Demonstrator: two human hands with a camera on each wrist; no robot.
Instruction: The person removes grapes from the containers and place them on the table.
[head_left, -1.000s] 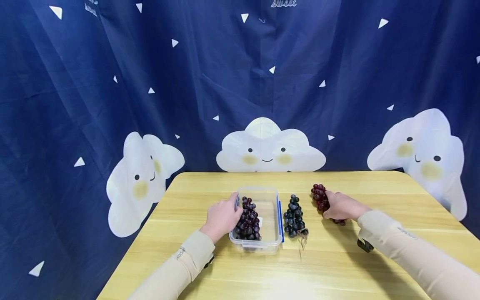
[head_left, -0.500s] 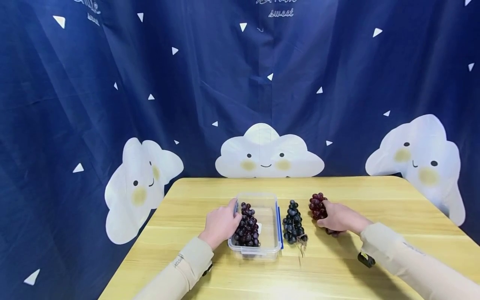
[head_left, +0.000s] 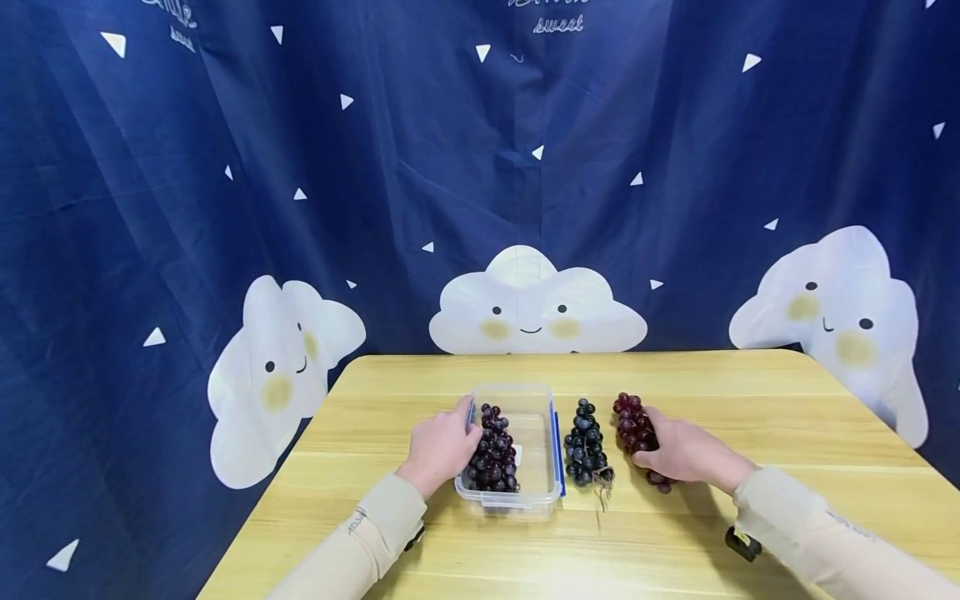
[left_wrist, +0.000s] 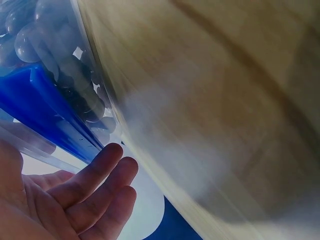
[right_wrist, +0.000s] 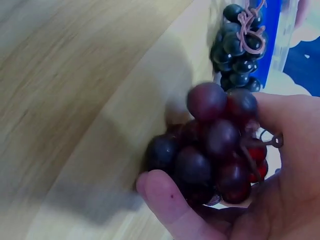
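Observation:
A clear plastic food container (head_left: 504, 502) with blue side flaps stands mid-table, holding a bunch of dark purple grapes (head_left: 495, 454) along its left side. My left hand (head_left: 440, 450) holds the container's left wall at the rim. In the left wrist view several fingers (left_wrist: 102, 200) lie beside the blue flap (left_wrist: 47, 112). A bunch of red grapes (right_wrist: 215, 145) is gripped in my right hand (head_left: 686, 450), the thumb on its near side. Between the container and that hand lies a bunch of black grapes (head_left: 587, 446), its brown stem toward me.
Everything rests on a light wooden table (head_left: 480, 567) with rounded far corners. Behind it hangs a dark blue curtain (head_left: 390, 167) printed with white clouds. The black grapes lie close to the container's right blue flap (head_left: 558, 454).
My right hand has come slightly toward me, and the red grapes have shifted a little with it. The head view has tilted up. My left hand stays at the container.

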